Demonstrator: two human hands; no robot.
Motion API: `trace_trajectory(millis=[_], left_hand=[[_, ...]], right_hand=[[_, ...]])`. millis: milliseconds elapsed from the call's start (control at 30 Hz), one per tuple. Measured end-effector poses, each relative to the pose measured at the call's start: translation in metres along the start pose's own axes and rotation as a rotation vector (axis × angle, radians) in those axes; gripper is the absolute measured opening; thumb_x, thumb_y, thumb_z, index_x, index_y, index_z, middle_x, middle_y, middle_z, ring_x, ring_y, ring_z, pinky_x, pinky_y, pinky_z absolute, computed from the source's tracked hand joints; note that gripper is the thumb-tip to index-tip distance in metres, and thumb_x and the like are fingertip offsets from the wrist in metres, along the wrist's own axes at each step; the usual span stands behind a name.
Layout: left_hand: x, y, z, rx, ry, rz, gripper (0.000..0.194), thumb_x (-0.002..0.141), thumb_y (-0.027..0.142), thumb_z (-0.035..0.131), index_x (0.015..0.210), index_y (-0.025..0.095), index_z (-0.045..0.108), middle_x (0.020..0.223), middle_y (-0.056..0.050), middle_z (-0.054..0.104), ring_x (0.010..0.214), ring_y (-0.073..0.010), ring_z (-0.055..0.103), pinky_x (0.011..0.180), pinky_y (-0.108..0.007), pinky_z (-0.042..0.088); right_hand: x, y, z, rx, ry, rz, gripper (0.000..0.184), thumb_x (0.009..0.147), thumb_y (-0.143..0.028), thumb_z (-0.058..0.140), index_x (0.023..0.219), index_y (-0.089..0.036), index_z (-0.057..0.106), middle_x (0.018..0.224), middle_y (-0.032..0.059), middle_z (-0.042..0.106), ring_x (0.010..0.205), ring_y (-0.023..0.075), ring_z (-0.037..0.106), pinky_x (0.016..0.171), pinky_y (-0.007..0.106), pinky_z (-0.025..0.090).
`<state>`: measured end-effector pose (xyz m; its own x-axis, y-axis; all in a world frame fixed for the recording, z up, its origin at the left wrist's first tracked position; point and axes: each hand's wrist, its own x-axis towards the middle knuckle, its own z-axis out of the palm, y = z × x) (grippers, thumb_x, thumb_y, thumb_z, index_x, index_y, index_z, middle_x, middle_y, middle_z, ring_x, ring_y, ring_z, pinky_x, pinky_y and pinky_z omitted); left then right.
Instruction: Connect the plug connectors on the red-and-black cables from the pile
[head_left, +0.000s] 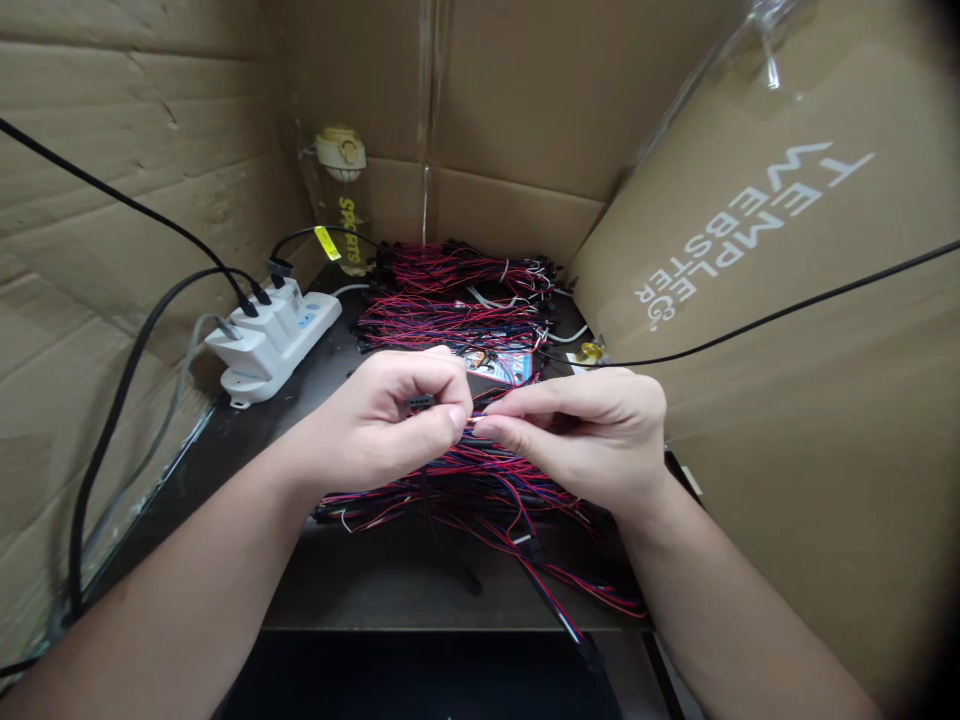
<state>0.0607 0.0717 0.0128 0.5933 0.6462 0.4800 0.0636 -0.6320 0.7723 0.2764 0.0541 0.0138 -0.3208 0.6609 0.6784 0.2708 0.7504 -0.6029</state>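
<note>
Over the middle of the dark table, my left hand (397, 415) and my right hand (600, 430) meet almost fingertip to fingertip. Both pinch a thin wire (473, 421), of which only a short orange and white bit shows between the fingers. A small black connector (420, 401) pokes out inside the curl of my left fingers. Below the hands lies a loose pile of red, blue and black wires (495, 485), some with black sleeves. One bunch of wires (555, 605) trails toward the front right edge. The pinched wire's far ends are hidden.
Tied wire bundles (457, 312) lie behind the hands, by a printed card (501, 366). A white power strip (277, 335) with plugged cables and a sports bottle (342, 200) stand left. Cardboard walls (750, 400) enclose the table (360, 590); a black cable (750, 322) crosses at right.
</note>
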Motion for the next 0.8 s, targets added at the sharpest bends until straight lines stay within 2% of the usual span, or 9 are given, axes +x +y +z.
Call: trace_trajectory(millis=[300,433,500,633,800], left_hand=[[0.001,0.0011,-0.0008,0.048,0.001,0.033,0.024,0.094,0.018,0.058,0.07,0.017,0.058,0.069,0.003,0.054,0.067,-0.0097,0.048,0.063,-0.025,0.04],[0.0011,0.0018,-0.0032,0.072,-0.01,0.024,0.024,0.094,0.019,0.06,0.07,0.017,0.06,0.069,0.003,0.057,0.068,-0.0099,0.05,0.065,-0.025,0.041],[0.0014,0.0008,-0.0037,0.071,-0.006,0.011,0.022,0.094,0.02,0.061,0.072,0.017,0.063,0.07,0.002,0.058,0.068,-0.0101,0.051,0.065,-0.025,0.042],[0.0011,-0.0031,-0.003,0.032,-0.008,0.019,0.016,0.09,0.018,0.061,0.076,0.016,0.068,0.073,0.001,0.062,0.072,-0.0116,0.055,0.068,-0.026,0.044],[0.0005,-0.006,-0.0007,0.022,0.021,0.018,0.022,0.092,0.016,0.059,0.071,0.017,0.064,0.07,0.001,0.059,0.07,-0.0124,0.054,0.067,-0.027,0.044]], right_hand=[[0.003,-0.0025,0.0,-0.068,-0.023,-0.142,0.013,0.079,-0.009,0.086,0.077,-0.019,0.078,0.062,-0.0025,0.071,0.048,0.0064,0.054,0.049,0.021,0.044],[0.0036,-0.0022,-0.0018,-0.095,-0.049,-0.188,0.011,0.082,-0.014,0.085,0.077,-0.018,0.077,0.064,-0.0006,0.071,0.052,0.0074,0.055,0.053,0.022,0.045],[0.0021,-0.0033,-0.0023,-0.119,-0.043,-0.17,0.011,0.082,-0.015,0.085,0.077,-0.018,0.076,0.058,-0.0024,0.066,0.049,0.0065,0.05,0.049,0.022,0.041],[-0.0021,-0.0058,-0.0034,-0.182,-0.011,-0.132,0.006,0.079,-0.014,0.08,0.08,-0.018,0.075,0.046,-0.0081,0.046,0.04,0.0056,0.034,0.041,0.023,0.029],[-0.0021,-0.0036,-0.0055,-0.152,-0.001,-0.125,0.008,0.081,-0.013,0.073,0.077,-0.019,0.077,0.044,-0.0076,0.042,0.041,0.0065,0.032,0.042,0.024,0.029]])
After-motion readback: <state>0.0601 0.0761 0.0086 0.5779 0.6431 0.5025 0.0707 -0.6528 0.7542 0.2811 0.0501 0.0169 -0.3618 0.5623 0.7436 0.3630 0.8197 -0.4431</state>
